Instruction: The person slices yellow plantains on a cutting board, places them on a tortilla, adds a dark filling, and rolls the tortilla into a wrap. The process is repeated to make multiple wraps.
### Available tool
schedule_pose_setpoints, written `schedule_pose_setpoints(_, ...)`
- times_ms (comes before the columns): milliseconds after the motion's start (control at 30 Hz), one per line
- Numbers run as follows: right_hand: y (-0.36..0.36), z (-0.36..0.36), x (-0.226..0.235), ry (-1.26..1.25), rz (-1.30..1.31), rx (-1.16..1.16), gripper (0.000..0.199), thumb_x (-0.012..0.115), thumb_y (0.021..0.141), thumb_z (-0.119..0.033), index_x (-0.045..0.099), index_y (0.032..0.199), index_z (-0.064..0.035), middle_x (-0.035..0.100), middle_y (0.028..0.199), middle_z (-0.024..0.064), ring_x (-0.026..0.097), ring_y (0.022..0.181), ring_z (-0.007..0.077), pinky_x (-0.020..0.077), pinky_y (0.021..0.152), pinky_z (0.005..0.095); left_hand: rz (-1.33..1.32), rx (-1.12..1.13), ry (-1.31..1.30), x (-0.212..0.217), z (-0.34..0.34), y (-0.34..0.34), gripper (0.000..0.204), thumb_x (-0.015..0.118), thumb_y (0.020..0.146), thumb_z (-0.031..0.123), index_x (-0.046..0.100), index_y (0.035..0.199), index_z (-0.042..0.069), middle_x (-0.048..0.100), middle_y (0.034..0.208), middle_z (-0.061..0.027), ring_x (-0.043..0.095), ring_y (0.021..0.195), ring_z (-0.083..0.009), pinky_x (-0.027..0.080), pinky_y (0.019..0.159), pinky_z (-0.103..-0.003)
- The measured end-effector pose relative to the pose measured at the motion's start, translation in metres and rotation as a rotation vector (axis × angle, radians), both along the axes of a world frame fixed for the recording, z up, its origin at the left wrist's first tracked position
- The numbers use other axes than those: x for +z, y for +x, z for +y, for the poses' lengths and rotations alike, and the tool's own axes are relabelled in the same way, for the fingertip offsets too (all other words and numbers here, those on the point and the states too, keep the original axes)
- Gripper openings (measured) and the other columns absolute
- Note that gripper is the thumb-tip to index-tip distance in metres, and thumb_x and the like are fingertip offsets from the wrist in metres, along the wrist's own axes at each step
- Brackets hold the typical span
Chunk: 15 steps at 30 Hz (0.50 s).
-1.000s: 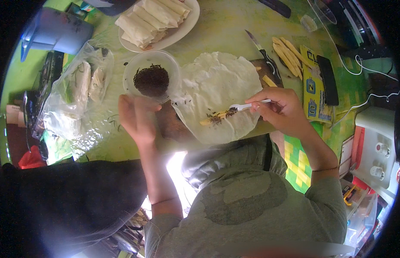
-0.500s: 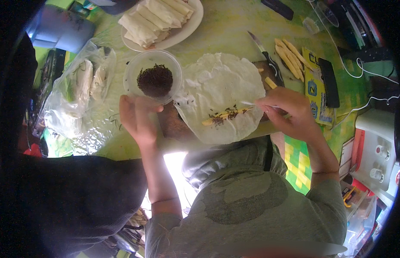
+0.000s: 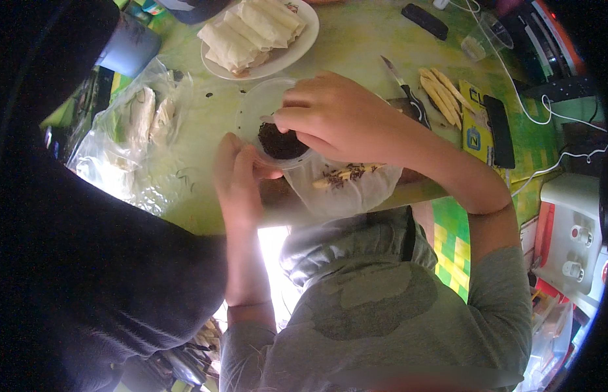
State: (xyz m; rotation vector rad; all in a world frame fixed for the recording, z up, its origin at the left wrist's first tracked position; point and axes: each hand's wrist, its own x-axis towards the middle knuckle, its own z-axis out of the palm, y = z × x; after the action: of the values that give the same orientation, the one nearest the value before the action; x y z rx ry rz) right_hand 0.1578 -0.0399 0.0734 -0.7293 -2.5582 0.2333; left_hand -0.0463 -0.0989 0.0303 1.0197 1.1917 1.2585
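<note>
- Green and yellow, the table [image 3: 363, 39] spreads under everything, its near edge right at the person's lap.
- A clear plastic bag [image 3: 147, 186] lies crumpled over to the left, with pale packets inside.
- The white plate [image 3: 303, 51] sits at the far side, carrying a row of pale rolls [image 3: 252, 36].
- A thin pale wrapper [image 3: 350, 199] lies spread in front of the person, over a brown board [image 3: 278, 199], partly covered by the right arm.
- The right hand [image 3: 340, 117] is above the tub, its fingers curled and closed in a pinch on a spoon; how the grip sits underneath, I can't tell.
- The clear round tub [image 3: 252, 108] is just left of the wrapper, overlapping its edge, with dark sprinkles [image 3: 278, 142] heaped inside.
- The left hand [image 3: 242, 179] grips the tub's near left rim, thumb and fingers closed on it.
- A knife [image 3: 415, 101] lies to the right, near a bunch of yellow strips [image 3: 441, 95].
- One yellow strip [image 3: 327, 181], scattered with sprinkles, rests on the wrapper's near part.
- Only a pale bit of the spoon [image 3: 267, 119] shows at the right fingertips.
</note>
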Motion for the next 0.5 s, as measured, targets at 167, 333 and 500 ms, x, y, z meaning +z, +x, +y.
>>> schedule_pose_setpoints(167,-0.011,0.009,-0.001,0.064,-0.022,0.057,0.019,0.068,0.087,-0.020,0.067,0.102,-0.0086,0.061,0.095,0.0047,0.060,0.090,0.0233,0.0440,0.081,0.0413,-0.042,0.042,-0.040,0.005,0.001,-0.002,0.010,0.049,0.096,0.011,0.051,0.091,0.003,0.053,0.076,-0.0049,0.060,0.064,-0.0141,0.054,0.054,-0.025)
schedule_pose_setpoints(333,-0.007,0.009,0.000,0.171,0.182,-0.010,0.028,0.069,0.088,-0.024,0.069,0.114,-0.0112,0.061,0.105,0.0064,0.060,0.094,0.0263,0.0440,0.084,0.0400,0.016,0.122,-0.066,0.011,0.003,-0.009,0.009,0.050,0.094,0.012,0.051,0.092,0.003,0.053,0.081,-0.0043,0.058,0.066,-0.0139,0.054,0.059,-0.027)
schedule_pose_setpoints(500,0.027,-0.012,0.027,0.159,0.199,-0.125,0.032,0.070,0.086,-0.016,0.068,0.117,-0.0098,0.061,0.111,0.0101,0.060,0.099,0.0287,0.0456,0.085,0.0390,0.131,0.299,-0.025,-0.008,0.002,-0.045,0.007,0.052,0.090,0.012,0.051,0.087,0.006,0.046,0.080,-0.0039,0.052,0.069,-0.0153,0.049,0.061,-0.029)
